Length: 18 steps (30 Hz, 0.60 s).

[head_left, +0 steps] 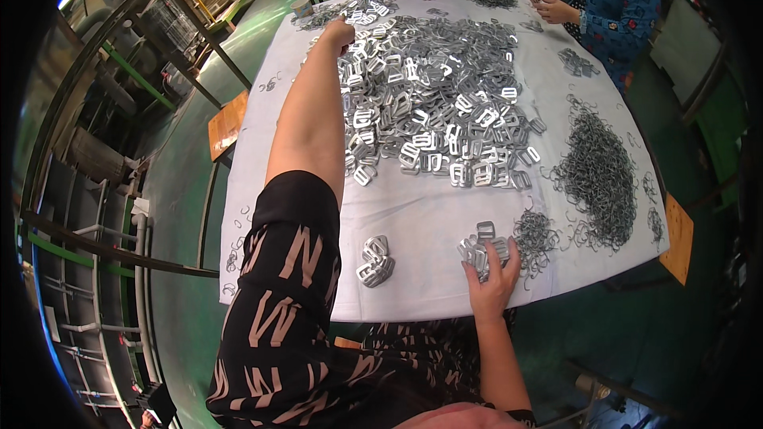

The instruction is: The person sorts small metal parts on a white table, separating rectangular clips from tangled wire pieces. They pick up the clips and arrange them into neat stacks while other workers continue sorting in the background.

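Closest to me, along the near edge of the white-covered table (413,218), I have the right hand (493,282) with fingers spread and curved, touching a small cluster of metal buckles (474,253). Just right of it sits a little heap of wire hooks (536,237); well to the left lies another buckle group (375,262). Past these, a larger hook heap (596,183) covers the right side, and the main buckle pile (445,103) fills the middle. The left hand (340,34) reaches to that pile's far left; its fingers look curled, but I can't tell whether they grip anything. Beyond it stands a paper cup (302,7). Two co-workers handle parts at the far side. Around us I see green floor (179,191) and metal framing (119,258) on the left.
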Available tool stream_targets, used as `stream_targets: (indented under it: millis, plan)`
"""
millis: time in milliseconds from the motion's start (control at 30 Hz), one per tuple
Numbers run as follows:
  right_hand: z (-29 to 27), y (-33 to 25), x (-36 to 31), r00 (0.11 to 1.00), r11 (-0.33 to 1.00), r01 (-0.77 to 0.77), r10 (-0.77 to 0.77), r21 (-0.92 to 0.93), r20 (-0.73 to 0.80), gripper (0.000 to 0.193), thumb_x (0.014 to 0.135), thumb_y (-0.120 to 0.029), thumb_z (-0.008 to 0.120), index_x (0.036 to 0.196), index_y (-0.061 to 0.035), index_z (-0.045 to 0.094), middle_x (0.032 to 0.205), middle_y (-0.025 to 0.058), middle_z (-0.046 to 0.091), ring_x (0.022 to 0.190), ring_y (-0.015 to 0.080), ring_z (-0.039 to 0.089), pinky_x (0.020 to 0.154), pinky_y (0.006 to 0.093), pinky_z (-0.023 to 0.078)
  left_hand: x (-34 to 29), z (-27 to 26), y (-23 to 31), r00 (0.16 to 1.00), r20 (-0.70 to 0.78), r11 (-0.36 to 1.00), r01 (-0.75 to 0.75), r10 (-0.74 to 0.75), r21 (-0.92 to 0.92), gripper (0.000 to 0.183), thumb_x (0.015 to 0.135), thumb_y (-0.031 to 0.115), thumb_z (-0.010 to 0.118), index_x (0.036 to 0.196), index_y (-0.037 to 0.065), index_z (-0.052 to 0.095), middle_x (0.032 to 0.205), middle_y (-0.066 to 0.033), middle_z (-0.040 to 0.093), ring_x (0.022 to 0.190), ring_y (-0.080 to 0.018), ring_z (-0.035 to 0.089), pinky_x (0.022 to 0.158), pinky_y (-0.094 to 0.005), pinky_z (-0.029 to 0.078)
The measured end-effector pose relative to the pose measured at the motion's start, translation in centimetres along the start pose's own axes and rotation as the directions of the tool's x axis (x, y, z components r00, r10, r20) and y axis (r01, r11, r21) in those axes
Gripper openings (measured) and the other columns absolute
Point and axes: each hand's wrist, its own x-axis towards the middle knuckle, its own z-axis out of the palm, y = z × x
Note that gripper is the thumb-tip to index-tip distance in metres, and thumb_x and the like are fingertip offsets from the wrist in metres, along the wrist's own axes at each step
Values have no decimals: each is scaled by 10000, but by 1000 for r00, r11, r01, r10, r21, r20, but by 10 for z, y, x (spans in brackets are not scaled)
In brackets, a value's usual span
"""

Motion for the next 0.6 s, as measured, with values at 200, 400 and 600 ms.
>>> stream_targets:
  millis: [200, 400, 600]
  plan:
    - [-2, -1, 0, 999, 999, 34, -34, -16, -9, 539, 723, -244, 801, 1214, -97, 631, 1353, 236, 427, 1257, 428, 415, 1045, 526, 349, -4, 12, 11, 997, 42, 895, -78, 66, 439, 376, 817, 24, 440, 1185, 57, 511, 724, -150, 617, 533, -223, 557, 472, -371, 430]
    - [-2, -1, 1, 999, 1000, 26, -25, -16, 20, 521, 727, -248, 795, 1209, -120, 644, 1350, 228, 430, 1251, 427, 419, 1047, 530, 351, -2, 12, 23, 986, 145, 878, 4, -84, 479, 811, 834, 2, 388, 1563, 236, 120, 620, -59, 500, 464, -148, 439, 395, -339, 337]
    - [-2, 0, 1, 999, 998, 47, -47, -45, 5, 492, 744, -259, 779, 1203, -130, 656, 1340, 218, 437, 1242, 427, 426, 1042, 530, 362, -7, 11, 23, 991, 132, 863, -67, 0, 500, 755, 865, 58, 408, 1559, 160, 127, 615, -69, 528, 451, -169, 464, 381, -354, 353]
